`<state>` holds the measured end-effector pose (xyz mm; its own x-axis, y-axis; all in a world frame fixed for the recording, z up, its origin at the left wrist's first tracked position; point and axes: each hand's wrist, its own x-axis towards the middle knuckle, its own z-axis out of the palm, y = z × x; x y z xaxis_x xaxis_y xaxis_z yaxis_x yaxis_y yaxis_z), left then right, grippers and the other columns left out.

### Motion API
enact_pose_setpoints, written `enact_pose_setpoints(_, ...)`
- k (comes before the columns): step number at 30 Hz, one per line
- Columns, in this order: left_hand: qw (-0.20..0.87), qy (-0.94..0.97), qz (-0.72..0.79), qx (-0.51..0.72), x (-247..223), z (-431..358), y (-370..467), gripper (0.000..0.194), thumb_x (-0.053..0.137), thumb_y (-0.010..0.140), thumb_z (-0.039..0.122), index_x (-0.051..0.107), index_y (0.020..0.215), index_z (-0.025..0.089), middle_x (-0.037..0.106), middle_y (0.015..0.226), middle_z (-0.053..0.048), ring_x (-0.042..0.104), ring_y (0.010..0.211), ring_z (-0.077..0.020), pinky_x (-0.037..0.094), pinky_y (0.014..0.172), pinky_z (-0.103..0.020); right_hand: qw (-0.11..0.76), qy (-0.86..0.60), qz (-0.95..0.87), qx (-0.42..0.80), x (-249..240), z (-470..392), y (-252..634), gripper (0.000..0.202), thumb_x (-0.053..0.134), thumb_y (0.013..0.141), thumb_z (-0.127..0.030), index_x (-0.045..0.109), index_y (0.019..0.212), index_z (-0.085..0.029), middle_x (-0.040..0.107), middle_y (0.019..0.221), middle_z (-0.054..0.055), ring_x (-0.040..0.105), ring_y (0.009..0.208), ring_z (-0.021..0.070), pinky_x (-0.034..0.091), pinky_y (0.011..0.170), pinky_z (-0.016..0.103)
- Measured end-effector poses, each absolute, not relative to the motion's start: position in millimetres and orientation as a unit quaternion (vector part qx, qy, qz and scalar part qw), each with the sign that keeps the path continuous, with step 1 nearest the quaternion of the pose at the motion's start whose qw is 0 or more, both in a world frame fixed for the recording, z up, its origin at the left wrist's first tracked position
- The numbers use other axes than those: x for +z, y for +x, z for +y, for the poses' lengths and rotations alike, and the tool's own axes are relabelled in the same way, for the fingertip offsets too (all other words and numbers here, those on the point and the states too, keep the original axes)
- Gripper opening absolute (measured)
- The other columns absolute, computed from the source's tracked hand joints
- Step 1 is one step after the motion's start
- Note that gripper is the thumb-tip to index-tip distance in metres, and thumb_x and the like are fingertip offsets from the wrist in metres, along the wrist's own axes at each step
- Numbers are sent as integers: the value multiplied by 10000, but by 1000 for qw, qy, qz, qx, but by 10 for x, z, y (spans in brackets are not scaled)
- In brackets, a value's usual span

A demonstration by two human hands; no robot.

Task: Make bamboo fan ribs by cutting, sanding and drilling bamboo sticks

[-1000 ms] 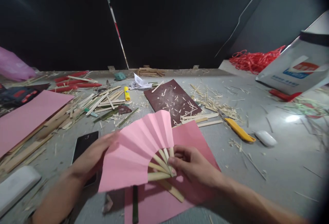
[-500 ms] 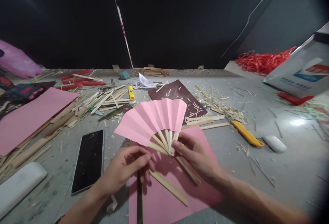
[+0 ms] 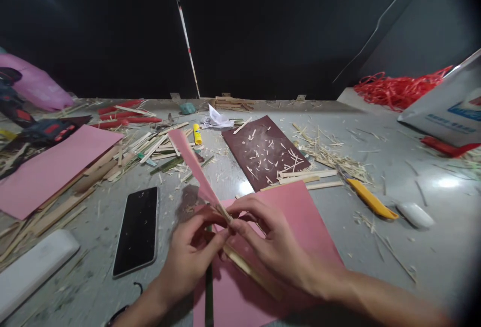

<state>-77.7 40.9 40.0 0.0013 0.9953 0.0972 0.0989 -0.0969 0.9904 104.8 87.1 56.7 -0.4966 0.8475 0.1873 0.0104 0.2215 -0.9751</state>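
Note:
A folding fan [image 3: 193, 164] of pink paper on pale wooden ribs is folded narrow and leans up to the left. Its ribs meet between the fingertips of both hands. My left hand [image 3: 193, 247] pinches the rib end from the left, fingers curled under it. From the right, my right hand [image 3: 268, 237] presses thumb and fingers on the same ribs. Longer outer sticks [image 3: 248, 269] stick out below toward me, partly hidden by the hands. Beneath lies a pink paper sheet [image 3: 300, 207] with a dark green strip [image 3: 209, 292] along its left side.
Left of the hands lies a phone [image 3: 136, 232]. A brown board [image 3: 265, 149] with wood slivers is behind, beside bamboo sticks and shavings. A yellow cutter [image 3: 370, 198] and a white mouse-shaped object [image 3: 415, 215] lie right. A glue stick [image 3: 197, 134] stands behind.
The fan was spread open and is now folded into a narrow bundle. My left hand has come up to the ribs and gripped them beside my right hand.

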Motion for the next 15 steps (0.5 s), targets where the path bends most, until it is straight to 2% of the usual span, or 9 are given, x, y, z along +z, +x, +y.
enact_pose_setpoints(3,475,513,502,509,403,386,-817,101,713,939,290,707,991,205,740,899,-18,679,565,-118,585,514,-208,410,-276,-712,498,569,859,1064,232,619,1007,-194,653,1231,-246,670,1191,59,661,1095,175,579,938,351)
enact_pose_setpoints(7,439,531,501,524,425,373,-871,88,728,913,260,737,976,200,767,888,-39,724,687,-155,604,606,-212,438,-244,-738,451,596,862,1081,275,627,971,-106,643,1214,-235,693,1130,46,667,1073,173,567,963,366)
enact_pose_setpoints(15,492,505,478,524,363,392,-963,38,756,884,239,774,902,210,781,829,-36,748,711,-184,629,640,-246,458,-237,-752,411,637,849,1123,200,710,942,-129,687,1117,-224,709,1096,49,683,1056,187,595,915,359)
